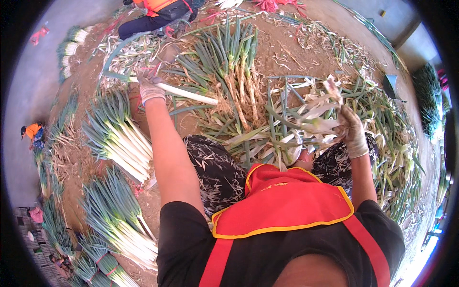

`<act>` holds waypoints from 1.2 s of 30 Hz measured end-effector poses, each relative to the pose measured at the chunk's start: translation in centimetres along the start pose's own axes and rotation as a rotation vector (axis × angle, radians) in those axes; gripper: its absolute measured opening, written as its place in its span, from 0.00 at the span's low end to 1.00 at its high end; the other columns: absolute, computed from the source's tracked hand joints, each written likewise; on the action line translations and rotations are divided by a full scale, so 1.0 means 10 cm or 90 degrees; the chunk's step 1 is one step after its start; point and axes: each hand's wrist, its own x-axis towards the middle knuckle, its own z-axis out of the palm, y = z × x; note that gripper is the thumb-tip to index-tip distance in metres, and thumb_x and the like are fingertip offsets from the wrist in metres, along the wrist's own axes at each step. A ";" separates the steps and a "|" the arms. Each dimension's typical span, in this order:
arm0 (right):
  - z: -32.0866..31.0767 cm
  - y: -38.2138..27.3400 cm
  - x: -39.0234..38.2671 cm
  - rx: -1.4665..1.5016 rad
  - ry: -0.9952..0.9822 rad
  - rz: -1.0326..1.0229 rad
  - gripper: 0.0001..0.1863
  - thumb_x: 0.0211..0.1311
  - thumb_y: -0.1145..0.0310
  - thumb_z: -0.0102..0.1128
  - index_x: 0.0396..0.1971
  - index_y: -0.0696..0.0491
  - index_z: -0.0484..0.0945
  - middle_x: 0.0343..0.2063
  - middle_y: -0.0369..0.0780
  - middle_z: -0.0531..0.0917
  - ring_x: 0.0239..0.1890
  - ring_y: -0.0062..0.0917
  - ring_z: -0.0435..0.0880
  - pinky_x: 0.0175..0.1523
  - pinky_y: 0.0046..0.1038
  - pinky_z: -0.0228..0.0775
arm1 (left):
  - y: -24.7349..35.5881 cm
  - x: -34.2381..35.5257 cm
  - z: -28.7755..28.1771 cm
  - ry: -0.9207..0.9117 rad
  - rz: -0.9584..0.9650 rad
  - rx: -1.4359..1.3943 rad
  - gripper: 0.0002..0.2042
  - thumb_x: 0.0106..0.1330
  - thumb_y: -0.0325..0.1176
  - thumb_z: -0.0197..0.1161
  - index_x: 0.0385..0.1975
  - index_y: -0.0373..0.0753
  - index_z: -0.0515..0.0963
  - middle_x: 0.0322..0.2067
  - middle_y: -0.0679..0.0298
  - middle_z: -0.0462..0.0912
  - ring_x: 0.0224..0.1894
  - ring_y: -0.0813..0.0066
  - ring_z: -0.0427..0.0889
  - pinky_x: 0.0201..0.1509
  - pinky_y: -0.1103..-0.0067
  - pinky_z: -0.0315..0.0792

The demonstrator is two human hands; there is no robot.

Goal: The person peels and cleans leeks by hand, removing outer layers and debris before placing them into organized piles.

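Observation:
My left hand (pixel 152 89), in a pale work glove, is closed round a long green onion (pixel 189 94). Its white stalk points right, and its green leaves bend away to the upper left. My right hand (pixel 354 131), also gloved, is raised on the right, its fingers curled round a bunch of pale, limp peeled leaves (pixel 318 123). Between my hands and farther off lies a pile of unpeeled green onions (pixel 234 57) with brown, dirty stalks and roots. Clean white-stalked green onions (pixel 126 146) lie in a bundle by my left forearm.
Another bundle of green onions (pixel 119 217) lies lower left, near some tied bundles (pixel 107 263). Discarded leaves (pixel 387 158) heap up on my right. A person in orange (pixel 160 7) is low to the ground at the far side; another person (pixel 33 133) is at far left.

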 end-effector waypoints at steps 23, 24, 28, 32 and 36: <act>1.99 1.22 1.03 -0.898 -0.416 -0.203 0.16 0.56 0.63 0.61 0.45 0.51 0.76 0.32 0.46 0.83 0.36 0.41 0.82 0.42 0.35 0.75 | -1.00 -1.50 1.02 -0.337 -0.139 0.211 0.09 0.67 0.30 0.55 0.43 0.45 0.64 0.22 0.66 0.69 0.22 0.73 0.70 0.25 0.72 0.71; 1.81 1.19 1.12 -0.985 -0.425 -0.222 0.16 0.57 0.63 0.60 0.45 0.50 0.77 0.33 0.46 0.83 0.37 0.39 0.82 0.43 0.35 0.75 | -1.03 -1.50 1.05 -0.361 -0.128 0.258 0.09 0.67 0.29 0.54 0.43 0.45 0.64 0.22 0.66 0.69 0.21 0.74 0.70 0.24 0.72 0.72; 1.48 0.67 1.57 -1.192 -0.390 -0.156 0.14 0.56 0.63 0.59 0.40 0.52 0.81 0.36 0.43 0.84 0.41 0.33 0.83 0.45 0.36 0.75 | -1.24 -1.61 1.18 -0.437 -0.091 0.328 0.19 0.66 0.23 0.50 0.56 0.45 0.63 0.24 0.68 0.69 0.18 0.80 0.68 0.20 0.78 0.72; 0.85 0.25 2.25 -1.322 -0.336 -0.119 0.14 0.57 0.59 0.57 0.35 0.52 0.85 0.38 0.44 0.84 0.43 0.37 0.83 0.48 0.37 0.73 | -1.22 -1.34 1.09 -0.486 0.204 0.557 0.24 0.64 0.23 0.51 0.61 0.47 0.65 0.27 0.66 0.73 0.19 0.79 0.71 0.20 0.80 0.69; 0.30 0.00 2.32 -0.983 -0.196 -0.367 0.18 0.58 0.58 0.58 0.43 0.54 0.80 0.35 0.48 0.84 0.41 0.39 0.83 0.46 0.37 0.73 | -1.19 -1.50 1.18 -0.535 0.389 0.840 0.24 0.64 0.23 0.53 0.61 0.50 0.66 0.37 0.60 0.76 0.28 0.71 0.76 0.27 0.76 0.73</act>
